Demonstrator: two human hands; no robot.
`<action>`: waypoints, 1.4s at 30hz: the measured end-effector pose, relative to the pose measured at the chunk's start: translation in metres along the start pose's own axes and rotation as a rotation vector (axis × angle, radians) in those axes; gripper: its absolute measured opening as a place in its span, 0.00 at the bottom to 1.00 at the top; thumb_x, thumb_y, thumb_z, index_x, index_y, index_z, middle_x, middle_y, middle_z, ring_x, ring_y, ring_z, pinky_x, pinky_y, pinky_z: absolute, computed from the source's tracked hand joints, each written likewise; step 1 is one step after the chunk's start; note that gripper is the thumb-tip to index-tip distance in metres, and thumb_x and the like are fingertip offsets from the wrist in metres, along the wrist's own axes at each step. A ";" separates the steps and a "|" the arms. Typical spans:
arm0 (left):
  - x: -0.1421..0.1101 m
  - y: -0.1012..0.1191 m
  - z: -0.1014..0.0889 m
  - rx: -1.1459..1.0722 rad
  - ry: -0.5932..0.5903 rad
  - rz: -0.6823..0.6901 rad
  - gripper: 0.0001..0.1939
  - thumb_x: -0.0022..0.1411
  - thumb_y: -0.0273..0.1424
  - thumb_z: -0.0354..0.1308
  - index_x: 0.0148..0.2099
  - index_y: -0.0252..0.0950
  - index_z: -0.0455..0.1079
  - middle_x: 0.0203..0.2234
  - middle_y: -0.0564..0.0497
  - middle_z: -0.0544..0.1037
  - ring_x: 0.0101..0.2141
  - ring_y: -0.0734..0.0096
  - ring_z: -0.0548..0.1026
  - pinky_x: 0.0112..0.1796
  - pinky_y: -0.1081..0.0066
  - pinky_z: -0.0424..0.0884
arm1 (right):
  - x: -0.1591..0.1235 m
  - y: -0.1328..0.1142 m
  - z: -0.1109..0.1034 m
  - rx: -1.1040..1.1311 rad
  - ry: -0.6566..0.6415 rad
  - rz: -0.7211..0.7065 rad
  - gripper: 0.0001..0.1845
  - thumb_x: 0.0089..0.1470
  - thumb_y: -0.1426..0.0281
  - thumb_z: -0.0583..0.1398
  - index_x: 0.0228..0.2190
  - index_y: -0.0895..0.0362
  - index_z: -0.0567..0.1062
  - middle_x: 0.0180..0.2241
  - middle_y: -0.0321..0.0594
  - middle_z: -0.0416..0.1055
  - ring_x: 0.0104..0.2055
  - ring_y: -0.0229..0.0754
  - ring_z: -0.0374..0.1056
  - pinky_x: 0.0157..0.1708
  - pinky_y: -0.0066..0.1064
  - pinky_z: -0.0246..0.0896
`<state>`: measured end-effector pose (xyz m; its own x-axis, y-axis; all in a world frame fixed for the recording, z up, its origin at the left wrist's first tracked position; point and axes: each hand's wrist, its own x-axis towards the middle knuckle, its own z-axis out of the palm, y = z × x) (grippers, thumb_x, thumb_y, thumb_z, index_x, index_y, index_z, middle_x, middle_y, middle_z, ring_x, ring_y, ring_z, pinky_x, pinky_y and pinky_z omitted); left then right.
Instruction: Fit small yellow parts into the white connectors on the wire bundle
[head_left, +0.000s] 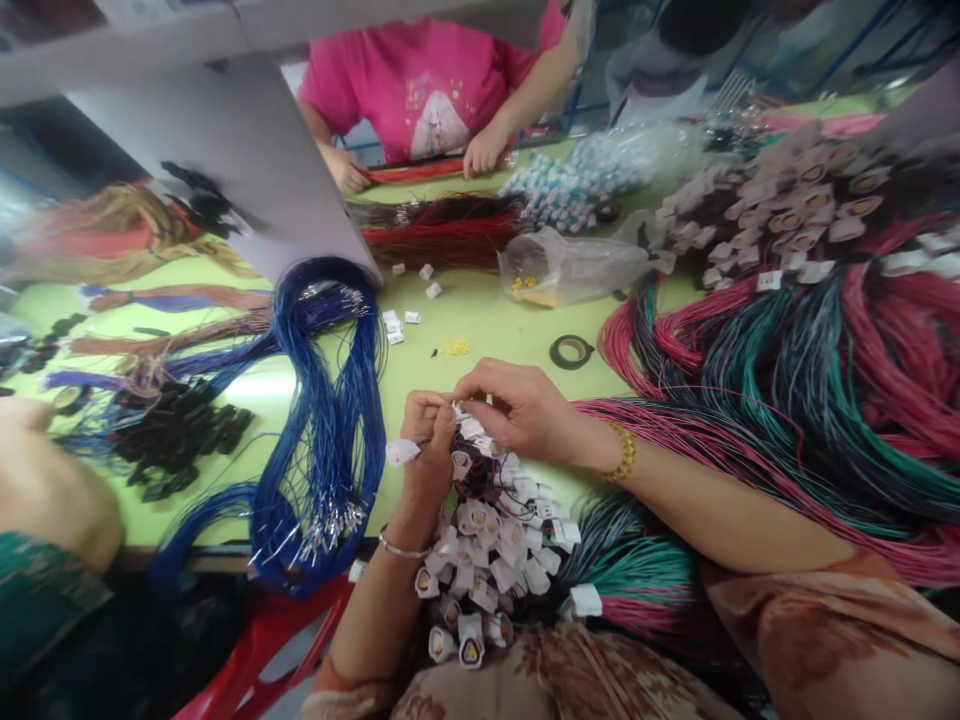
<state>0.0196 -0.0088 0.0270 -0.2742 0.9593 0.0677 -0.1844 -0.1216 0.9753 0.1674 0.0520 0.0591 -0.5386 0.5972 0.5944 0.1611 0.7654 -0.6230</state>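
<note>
My left hand (429,435) is closed, pinching a white plastic connector (471,424) by its end. My right hand (517,405) meets it there, thumb and fingers pressed together at the connector's tip; whatever small piece they grip is hidden. Below both hands hangs a bunch of white connectors (480,545) on dark wires, some with yellow inside their openings. Another white connector (403,452) sticks out beside my left hand. Several tiny yellow pieces (454,347) lie on the table just beyond my fingers.
Blue wire bundles (319,400) and black connectors (169,440) lie to the left. Red, black and green wires (795,370) cover the right. Black tape (571,351) and a plastic bag (570,265) lie ahead. A person in pink (427,85) handles red wires opposite; another arm (52,480) is at left.
</note>
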 end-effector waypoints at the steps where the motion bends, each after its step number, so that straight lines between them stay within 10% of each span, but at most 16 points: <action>1: 0.000 0.000 0.001 -0.015 0.001 0.001 0.19 0.60 0.46 0.67 0.35 0.37 0.66 0.22 0.58 0.70 0.23 0.76 0.68 0.26 0.76 0.65 | 0.000 -0.001 0.000 -0.002 -0.002 0.012 0.07 0.60 0.79 0.56 0.36 0.57 0.73 0.32 0.38 0.72 0.31 0.35 0.63 0.31 0.28 0.59; 9: 0.002 -0.001 0.004 -0.035 0.039 0.004 0.22 0.57 0.47 0.69 0.32 0.37 0.64 0.20 0.58 0.70 0.23 0.75 0.71 0.27 0.75 0.67 | 0.001 -0.005 0.001 -0.121 -0.080 0.023 0.09 0.62 0.77 0.51 0.32 0.57 0.69 0.29 0.39 0.69 0.31 0.37 0.62 0.32 0.28 0.58; 17: 0.003 -0.010 0.001 -0.021 0.192 -0.062 0.18 0.55 0.39 0.70 0.32 0.37 0.64 0.23 0.56 0.76 0.26 0.74 0.75 0.30 0.74 0.71 | -0.021 -0.010 0.025 -0.323 -0.244 0.068 0.25 0.55 0.77 0.54 0.55 0.59 0.69 0.44 0.48 0.77 0.35 0.42 0.69 0.30 0.32 0.58; 22: 0.006 -0.015 -0.001 0.067 0.196 -0.088 0.13 0.57 0.36 0.67 0.31 0.37 0.66 0.26 0.53 0.78 0.28 0.71 0.76 0.33 0.70 0.73 | -0.028 -0.008 0.040 -0.256 -0.214 0.161 0.23 0.54 0.74 0.55 0.52 0.59 0.71 0.43 0.49 0.78 0.35 0.43 0.70 0.29 0.32 0.60; 28: 0.010 -0.015 0.000 0.204 0.252 0.159 0.09 0.61 0.36 0.63 0.36 0.37 0.68 0.33 0.50 0.77 0.35 0.71 0.76 0.39 0.70 0.71 | -0.002 0.053 0.017 -0.063 -0.119 0.439 0.12 0.57 0.76 0.54 0.36 0.59 0.78 0.35 0.41 0.80 0.33 0.38 0.71 0.35 0.29 0.63; 34: 0.002 -0.012 0.002 0.034 0.117 -0.030 0.23 0.59 0.50 0.60 0.45 0.41 0.58 0.15 0.63 0.65 0.16 0.77 0.59 0.22 0.76 0.57 | 0.029 0.127 0.005 -0.262 -0.173 0.557 0.12 0.55 0.76 0.58 0.37 0.62 0.81 0.38 0.47 0.82 0.36 0.43 0.72 0.40 0.31 0.62; 38: 0.003 -0.015 0.002 -0.148 0.139 -0.109 0.37 0.54 0.71 0.44 0.44 0.42 0.56 0.18 0.59 0.68 0.15 0.76 0.57 0.17 0.76 0.51 | 0.038 0.142 0.013 -0.338 -0.284 0.533 0.11 0.55 0.74 0.60 0.38 0.61 0.82 0.38 0.46 0.81 0.37 0.43 0.72 0.38 0.30 0.60; 42: 0.010 -0.014 0.001 -0.239 0.229 -0.252 0.35 0.55 0.71 0.44 0.40 0.43 0.55 0.17 0.59 0.68 0.14 0.77 0.57 0.16 0.76 0.51 | 0.038 0.145 0.015 -0.355 -0.308 0.475 0.07 0.55 0.74 0.59 0.32 0.60 0.79 0.36 0.45 0.80 0.36 0.42 0.69 0.37 0.30 0.57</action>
<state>0.0207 0.0028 0.0140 -0.3902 0.8885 -0.2416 -0.4787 0.0284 0.8775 0.1579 0.1823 -0.0158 -0.5453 0.8332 0.0914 0.6733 0.5004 -0.5444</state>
